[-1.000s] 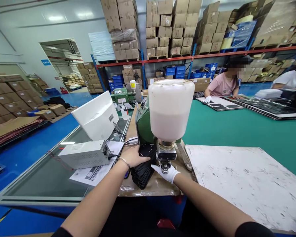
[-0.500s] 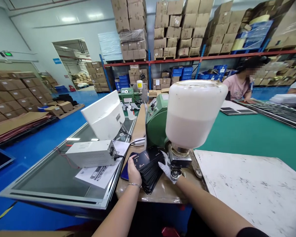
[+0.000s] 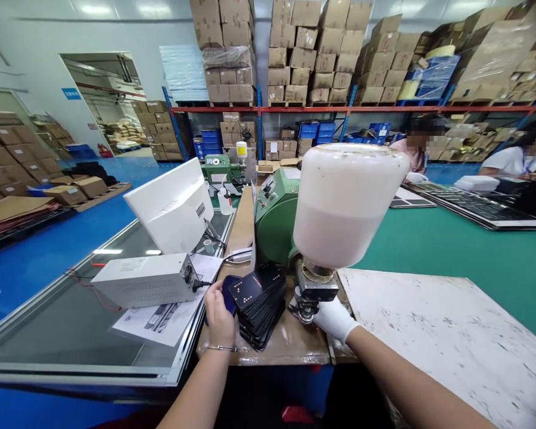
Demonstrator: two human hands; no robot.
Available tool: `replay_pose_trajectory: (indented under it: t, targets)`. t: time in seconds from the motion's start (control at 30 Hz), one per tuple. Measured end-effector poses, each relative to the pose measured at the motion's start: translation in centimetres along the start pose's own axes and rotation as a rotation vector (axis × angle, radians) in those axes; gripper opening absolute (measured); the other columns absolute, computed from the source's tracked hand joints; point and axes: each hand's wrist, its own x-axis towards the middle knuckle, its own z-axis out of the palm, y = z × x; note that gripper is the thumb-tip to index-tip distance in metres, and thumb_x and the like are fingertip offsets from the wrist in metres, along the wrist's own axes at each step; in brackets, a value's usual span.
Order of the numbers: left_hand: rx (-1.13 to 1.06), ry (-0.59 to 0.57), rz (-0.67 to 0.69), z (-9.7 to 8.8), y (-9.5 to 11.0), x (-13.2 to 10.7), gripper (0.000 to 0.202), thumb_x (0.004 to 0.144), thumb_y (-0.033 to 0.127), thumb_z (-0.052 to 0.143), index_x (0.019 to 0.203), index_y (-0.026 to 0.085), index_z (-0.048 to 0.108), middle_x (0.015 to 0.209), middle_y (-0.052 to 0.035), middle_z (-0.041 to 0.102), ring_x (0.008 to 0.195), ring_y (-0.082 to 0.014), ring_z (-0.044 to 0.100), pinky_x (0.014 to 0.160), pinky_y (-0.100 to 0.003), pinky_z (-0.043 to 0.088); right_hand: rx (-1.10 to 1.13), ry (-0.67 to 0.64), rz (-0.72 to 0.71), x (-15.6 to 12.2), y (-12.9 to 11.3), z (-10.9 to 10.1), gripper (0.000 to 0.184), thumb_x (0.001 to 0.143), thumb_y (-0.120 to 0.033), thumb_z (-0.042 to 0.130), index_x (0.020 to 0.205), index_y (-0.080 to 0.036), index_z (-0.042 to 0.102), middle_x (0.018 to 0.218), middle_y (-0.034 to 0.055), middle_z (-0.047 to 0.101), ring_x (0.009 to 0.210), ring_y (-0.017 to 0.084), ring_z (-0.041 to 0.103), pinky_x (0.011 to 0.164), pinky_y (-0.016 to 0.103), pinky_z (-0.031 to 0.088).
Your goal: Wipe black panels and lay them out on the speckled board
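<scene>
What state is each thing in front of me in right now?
Left hand, bare, holding a dark blue piece
Right hand, white-gloved, against the metal clamp
Black panel stack, loosely piled on the bench
White hopper, tilted, partly filled with white contents
Green machine, whether running cannot be told
White power unit, cable plugged into its rear

Nothing can be read with certainty. A blue wall sign (image 3: pixel 71 93) beside the doorway (image 3: pixel 100 101) carries white characters too small to make out. White labels on the stacked cartons (image 3: pixel 306 59) are also illegible, as is the print on the paper sheet (image 3: pixel 154 325) beside the white metal box (image 3: pixel 138 281). The top black card (image 3: pixel 254 292) shows only pale dots.
</scene>
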Motion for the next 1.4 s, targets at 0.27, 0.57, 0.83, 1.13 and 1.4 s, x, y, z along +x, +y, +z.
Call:
replay_pose_trajectory:
  t: [0.27,0.57,0.83,1.13,1.4]
  targets:
    - [-0.161,0.019,0.322,-0.4,3.7,-2.6,0.028,0.086,0.033,0.045,0.11,0.02,0.048,0.113,-0.0084,0.049,0.111,-0.0231,0.046,0.1,-0.04,0.034,-0.16,-0.117,0.277,-5.0,3.9,0.2,0.029,0.083,-0.038,0.046,0.089,-0.016,0.064,0.079,0.0148,0.068,0.075,0.029,0.065,0.068,0.039,0.044]
    - [-0.178,-0.452,0.569,-0.3,2.0,-8.6,0.016,0.081,0.013,0.049,0.093,0.021,0.056,0.088,-0.0044,0.054,0.086,-0.0189,0.053,0.078,-0.035,0.044,-0.07,-0.134,0.403,-5.1,2.6,3.7,0.059,0.079,-0.022,0.052,0.135,-0.017,0.034,0.105,0.0174,0.063,0.087,0.028,0.064,0.072,0.035,0.044]
    - [0.163,-1.004,-0.095,0.9,-5.7,-14.1,0.014,0.075,0.015,0.05,0.083,0.017,0.061,0.075,-0.0012,0.061,0.072,-0.0148,0.056,0.072,-0.028,0.044,0.07,-0.154,0.482,-4.6,3.2,2.9,0.035,0.085,-0.024,0.054,0.118,-0.013,0.05,0.101,0.0097,0.062,0.087,0.018,0.061,0.077,0.033,0.047]
    - [0.217,-1.01,-0.483,2.2,-13.4,-13.9,0.01,0.077,0.018,0.056,0.086,0.013,0.059,0.064,0.0028,0.058,0.057,-0.0118,0.055,0.06,-0.027,0.045,0.286,-0.27,0.498,-9.6,0.8,-1.2,0.013,0.081,-0.026,0.052,0.078,-0.015,0.059,0.054,-0.0033,0.052,0.041,0.009,0.048,0.041,0.022,0.034]
    - [0.145,-0.999,-0.631,3.1,-14.8,-13.7,0.021,0.085,0.032,0.053,0.091,0.013,0.059,0.075,0.0003,0.06,0.063,-0.0111,0.056,0.064,-0.03,0.048,0.938,-0.27,0.277,-12.8,-5.0,-3.9,0.03,0.085,-0.048,0.048,0.082,-0.018,0.051,0.065,-0.0008,0.053,0.05,0.009,0.042,0.045,0.022,0.036]
